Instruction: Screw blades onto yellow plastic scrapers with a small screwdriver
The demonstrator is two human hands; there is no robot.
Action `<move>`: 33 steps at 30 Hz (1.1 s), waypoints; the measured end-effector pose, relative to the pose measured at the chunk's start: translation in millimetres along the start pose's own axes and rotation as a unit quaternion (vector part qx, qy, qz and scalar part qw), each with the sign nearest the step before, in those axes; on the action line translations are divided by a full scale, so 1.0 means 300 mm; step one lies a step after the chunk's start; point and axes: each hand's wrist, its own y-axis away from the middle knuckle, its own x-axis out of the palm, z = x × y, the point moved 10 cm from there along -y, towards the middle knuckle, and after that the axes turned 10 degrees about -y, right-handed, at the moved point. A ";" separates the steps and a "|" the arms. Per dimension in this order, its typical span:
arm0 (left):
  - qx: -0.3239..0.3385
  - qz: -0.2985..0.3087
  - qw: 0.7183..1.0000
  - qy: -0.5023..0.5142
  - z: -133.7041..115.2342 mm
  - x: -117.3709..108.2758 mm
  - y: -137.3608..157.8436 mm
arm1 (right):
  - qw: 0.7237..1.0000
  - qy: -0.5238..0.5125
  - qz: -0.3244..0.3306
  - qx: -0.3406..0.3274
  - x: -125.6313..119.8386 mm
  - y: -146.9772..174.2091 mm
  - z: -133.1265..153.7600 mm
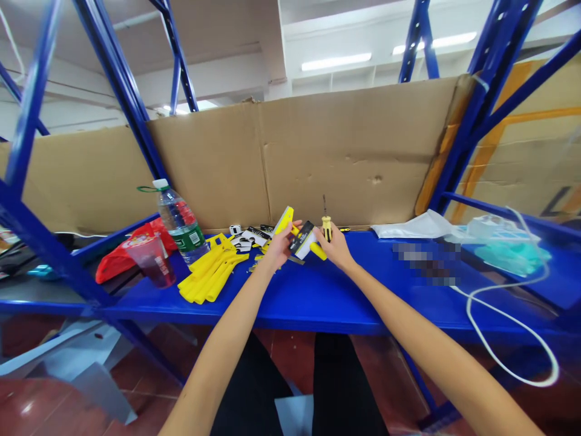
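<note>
My left hand [282,247] is closed around the wide head of a yellow scraper [284,219], held tilted above the blue shelf. A black-and-white label card [303,240] sits on the scraper's handle, whose yellow end points toward my right hand. In my right hand [336,244] is a screwdriver [327,227] with a pale yellow grip, its thin shaft pointing up. The fingers of that hand also reach the card's edge; whether they grip it I cannot tell. To the left lie several yellow scraper handles [212,272] in a pile, with more label cards [249,237] behind.
A water bottle [182,224] and a red-tinted plastic cup [152,260] stand at the left by a red bag [113,260]. Cardboard [354,151] walls the back of the blue shelf [318,303]. At right are plastic bags [512,254] and a white cable [472,309] hanging over the edge.
</note>
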 end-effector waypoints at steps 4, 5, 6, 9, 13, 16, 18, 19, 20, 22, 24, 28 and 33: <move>0.027 -0.028 0.998 0.048 -0.040 -0.040 0.004 | 0.999 -0.032 -0.019 0.004 -0.011 -0.005 0.000; 0.036 -0.035 0.997 0.059 -0.049 -0.049 0.004 | 0.999 -0.038 -0.026 0.005 -0.013 -0.005 0.003; 0.044 -0.038 0.996 0.067 -0.056 -0.055 0.003 | 0.999 -0.042 -0.031 0.004 -0.013 -0.004 0.007; 0.053 -0.038 0.996 0.066 -0.067 -0.063 0.003 | 0.999 -0.042 -0.031 -0.007 -0.010 0.001 0.031; 0.039 -0.045 0.998 0.025 -0.055 -0.074 0.002 | 0.999 -0.054 -0.002 -0.010 -0.001 0.002 0.057; 0.012 -0.059 0.998 0.003 -0.024 -0.087 0.001 | 0.998 -0.063 0.015 0.000 0.002 0.000 0.065; -0.001 -0.082 0.997 -0.001 -0.006 -0.105 -0.001 | 0.997 -0.074 0.023 -0.002 0.007 -0.001 0.075; -0.005 -0.101 0.995 0.001 0.000 -0.118 -0.001 | 0.996 -0.081 0.030 -0.005 0.012 -0.001 0.081; -0.006 -0.124 0.992 0.007 0.002 -0.134 0.000 | 0.995 -0.089 0.037 -0.008 0.017 -0.001 0.085; 0.006 -0.178 0.983 0.033 -0.015 -0.171 0.008 | 0.994 -0.103 0.033 -0.007 0.015 -0.001 0.083; 0.044 -0.223 0.972 0.066 -0.063 -0.203 0.033 | 0.994 -0.112 -0.006 0.004 -0.014 -0.002 0.061; 0.141 -0.213 0.962 0.099 -0.197 -0.209 0.151 | 0.984 -0.133 -0.108 0.045 -0.087 -0.007 -0.030; 0.143 -0.161 0.976 0.040 -0.213 -0.166 0.378 | 0.981 -0.153 -0.059 0.106 0.057 -0.093 -0.088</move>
